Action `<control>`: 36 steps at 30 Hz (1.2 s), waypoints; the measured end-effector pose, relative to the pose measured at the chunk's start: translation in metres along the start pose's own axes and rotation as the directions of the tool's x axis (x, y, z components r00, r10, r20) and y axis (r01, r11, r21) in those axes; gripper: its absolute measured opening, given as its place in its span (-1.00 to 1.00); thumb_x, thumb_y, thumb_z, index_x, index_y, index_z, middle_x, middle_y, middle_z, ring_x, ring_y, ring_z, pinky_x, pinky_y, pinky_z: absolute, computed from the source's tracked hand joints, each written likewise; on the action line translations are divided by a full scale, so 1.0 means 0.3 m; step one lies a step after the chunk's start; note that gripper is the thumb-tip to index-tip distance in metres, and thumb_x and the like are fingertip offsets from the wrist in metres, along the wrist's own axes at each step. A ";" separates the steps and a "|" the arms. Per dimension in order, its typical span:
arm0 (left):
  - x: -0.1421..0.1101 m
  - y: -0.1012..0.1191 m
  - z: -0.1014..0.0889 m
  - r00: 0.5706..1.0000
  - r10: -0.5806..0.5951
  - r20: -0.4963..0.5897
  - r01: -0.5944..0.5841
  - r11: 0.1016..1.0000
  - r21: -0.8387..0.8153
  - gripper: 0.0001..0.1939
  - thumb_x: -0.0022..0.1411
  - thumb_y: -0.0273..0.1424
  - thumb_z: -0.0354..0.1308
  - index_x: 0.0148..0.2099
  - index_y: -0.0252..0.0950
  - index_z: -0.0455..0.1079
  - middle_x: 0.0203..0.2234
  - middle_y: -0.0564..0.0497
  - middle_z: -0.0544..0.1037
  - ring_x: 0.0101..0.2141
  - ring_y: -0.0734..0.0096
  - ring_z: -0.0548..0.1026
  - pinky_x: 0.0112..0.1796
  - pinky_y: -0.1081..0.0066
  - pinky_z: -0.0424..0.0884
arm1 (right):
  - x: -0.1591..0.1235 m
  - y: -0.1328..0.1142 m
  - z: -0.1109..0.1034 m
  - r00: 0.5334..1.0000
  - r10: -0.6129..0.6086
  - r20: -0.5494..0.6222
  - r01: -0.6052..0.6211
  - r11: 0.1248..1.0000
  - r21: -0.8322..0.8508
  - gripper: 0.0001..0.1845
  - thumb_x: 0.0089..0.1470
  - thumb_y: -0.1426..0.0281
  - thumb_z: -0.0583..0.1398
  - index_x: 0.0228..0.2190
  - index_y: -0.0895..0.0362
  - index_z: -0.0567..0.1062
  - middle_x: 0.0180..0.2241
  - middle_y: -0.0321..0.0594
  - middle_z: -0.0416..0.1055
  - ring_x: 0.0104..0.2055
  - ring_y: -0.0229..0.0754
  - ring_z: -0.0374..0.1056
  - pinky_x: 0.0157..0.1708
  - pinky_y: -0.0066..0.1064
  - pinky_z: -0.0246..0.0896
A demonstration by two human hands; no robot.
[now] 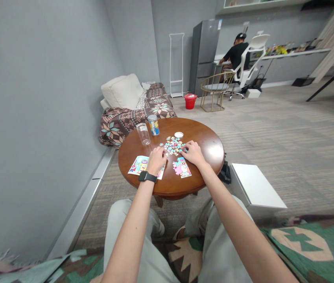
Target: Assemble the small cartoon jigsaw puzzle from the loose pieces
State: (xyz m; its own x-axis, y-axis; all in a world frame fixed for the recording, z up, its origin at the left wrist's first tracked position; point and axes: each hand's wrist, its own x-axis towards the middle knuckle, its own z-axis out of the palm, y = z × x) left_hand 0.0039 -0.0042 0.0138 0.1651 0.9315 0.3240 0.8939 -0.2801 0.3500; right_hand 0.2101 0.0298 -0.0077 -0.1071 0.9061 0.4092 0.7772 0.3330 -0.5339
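Working at edges of the loose puzzle pieces (172, 146) with left hand (156, 160) and right hand (194, 153), fingers bent; can't tell if gripping any. Joined only in small section (182, 168) on desk (211, 135), many left loose. Partly blocking picture sheet (139, 165) with left hand. Beyond: clear cup (143, 134), can (154, 126), lid (179, 135).

A home-like living room, shared with a kitchen or desk area, is suggested. A round wooden table (214, 143) is placed beneath the left hand (157, 159) and right hand (194, 152). Beyond the left, a low couch (162, 106) is draped with patterned fabric. Beyond the right, a tall fridge (208, 47) is seen, then a counter (290, 56) lined with items, where a white office chair (259, 42) is placed.
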 end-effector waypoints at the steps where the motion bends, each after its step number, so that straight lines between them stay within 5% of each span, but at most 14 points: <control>1: 0.000 0.000 0.001 1.000 0.000 -0.004 0.000 1.000 0.001 -0.87 0.29 -0.52 0.03 -0.25 -0.26 0.39 -0.23 -0.09 0.53 -0.15 0.20 0.44 -0.13 0.28 0.29 | 0.001 -0.002 -0.002 1.000 0.006 -0.006 -0.006 1.000 0.004 -0.92 0.02 0.38 0.32 -0.35 0.09 0.56 -0.19 -0.13 0.42 -0.08 0.00 0.30 0.01 -0.13 0.23; 7: 0.001 -0.003 0.003 1.000 0.008 -0.004 -0.008 1.000 0.003 -0.86 0.28 -0.53 0.03 -0.25 -0.26 0.39 -0.23 -0.09 0.54 -0.16 0.20 0.44 -0.14 0.27 0.29 | 0.004 -0.001 -0.008 0.998 0.022 -0.057 -0.014 0.990 0.139 -0.98 0.03 0.44 0.27 -0.42 0.08 0.51 -0.36 -0.23 0.50 -0.21 -0.08 0.37 -0.08 -0.23 0.29; 15: -0.001 0.003 -0.005 1.000 -0.007 0.003 0.007 1.000 0.001 -0.85 0.29 -0.52 0.02 -0.25 -0.26 0.40 -0.21 -0.09 0.54 -0.15 0.21 0.44 -0.13 0.27 0.31 | 0.012 0.034 0.003 0.953 0.280 -0.115 -0.246 0.937 0.247 -0.81 0.10 0.43 0.17 -0.35 0.08 0.62 -0.29 -0.17 0.61 -0.20 -0.09 0.50 -0.08 -0.26 0.37; 36: -0.001 0.006 -0.007 1.000 -0.016 0.017 0.016 1.000 -0.003 -0.86 0.27 -0.53 0.04 -0.23 -0.27 0.41 -0.22 -0.09 0.52 -0.15 0.21 0.44 -0.11 0.28 0.30 | 0.008 0.027 -0.001 0.971 0.219 -0.094 -0.205 0.968 0.144 -0.83 0.09 0.44 0.17 -0.35 0.09 0.60 -0.31 -0.17 0.60 -0.21 -0.07 0.46 -0.10 -0.24 0.32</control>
State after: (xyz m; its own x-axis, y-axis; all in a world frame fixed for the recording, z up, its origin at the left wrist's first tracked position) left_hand 0.0045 -0.0055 0.0161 0.1578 0.9396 0.3037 0.8950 -0.2660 0.3581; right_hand 0.2162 0.0345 -0.0108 0.1245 0.9287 0.3494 0.6852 0.1742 -0.7072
